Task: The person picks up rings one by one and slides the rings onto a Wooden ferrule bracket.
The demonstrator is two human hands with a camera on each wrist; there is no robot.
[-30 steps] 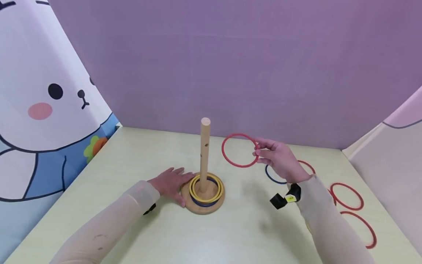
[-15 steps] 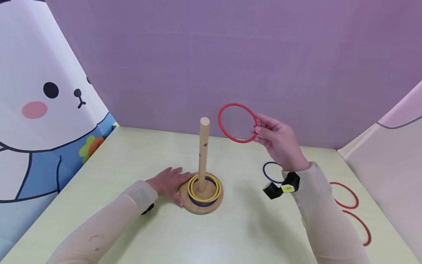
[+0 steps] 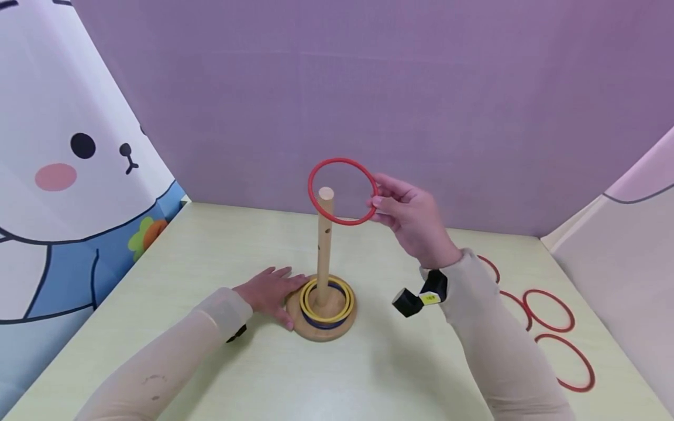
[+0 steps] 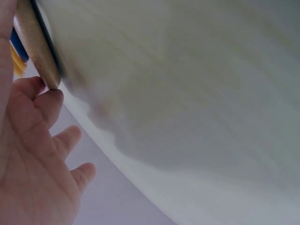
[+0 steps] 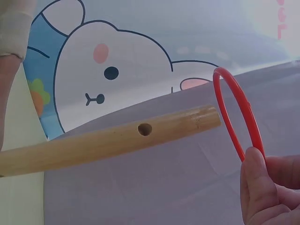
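Observation:
My right hand (image 3: 413,222) pinches a thin red ring (image 3: 310,187) between thumb and fingers. In the head view, the tip of the wooden post (image 3: 324,257) shows through this ring. From the right wrist, the ring (image 5: 248,117) stands just off the post's end (image 5: 206,119), not around it. Round the foot of the post, a yellow ring (image 3: 326,321) lies over a dark blue ring (image 3: 324,327) on the round wooden base (image 3: 322,336). My left hand (image 3: 268,292) rests beside that base with spread fingers; its thumb and a fingertip touch the base's edge (image 4: 40,49).
Several red rings lie on the table at the right, among them one red ring (image 3: 571,316) and another nearer the front, a red ring (image 3: 591,368). My right forearm hides part of that area. A purple cloth wall (image 3: 337,88) rises behind the table.
My right hand has lifted the red ring, then carried it left until it overlaps the post's top in the head view. The left hand stays at the base.

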